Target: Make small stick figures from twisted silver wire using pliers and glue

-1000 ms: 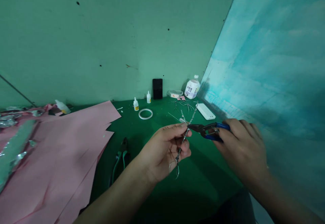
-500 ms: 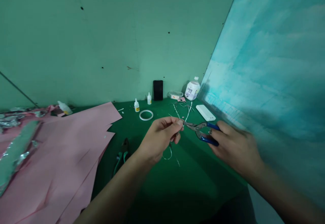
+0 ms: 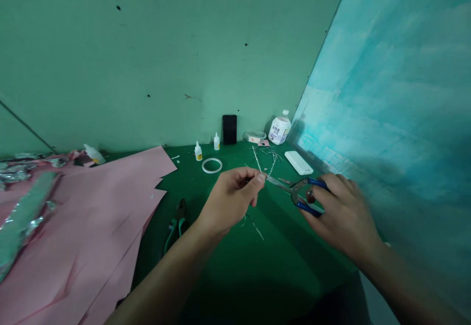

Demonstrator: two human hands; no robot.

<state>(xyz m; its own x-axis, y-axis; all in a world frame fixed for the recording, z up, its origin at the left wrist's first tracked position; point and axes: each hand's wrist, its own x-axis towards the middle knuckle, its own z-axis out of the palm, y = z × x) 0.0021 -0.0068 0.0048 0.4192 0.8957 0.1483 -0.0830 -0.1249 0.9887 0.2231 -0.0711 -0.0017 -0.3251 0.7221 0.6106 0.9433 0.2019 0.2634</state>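
While left hand (image 3: 226,198) pinches wire (image 3: 256,159), right (image 3: 342,212) holds pliers (image 3: 295,194).

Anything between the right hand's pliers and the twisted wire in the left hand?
Nothing visible. The blue-handled pliers in the right hand point, jaws parted, toward the twisted wire pinched in the left hand; whether they touch is unclear.

The left hand (image 3: 233,195) conceals the middle of the twisted wire (image 3: 256,158); whether the tips of the blue-handled pliers (image 3: 296,196) touch it is too small to tell. The right hand (image 3: 340,212) partly covers their handles. The left forearm (image 3: 174,273) hides the lower handles of the green-handled pliers (image 3: 180,210). The left and bottom edges crop the pink sheets (image 3: 95,212)
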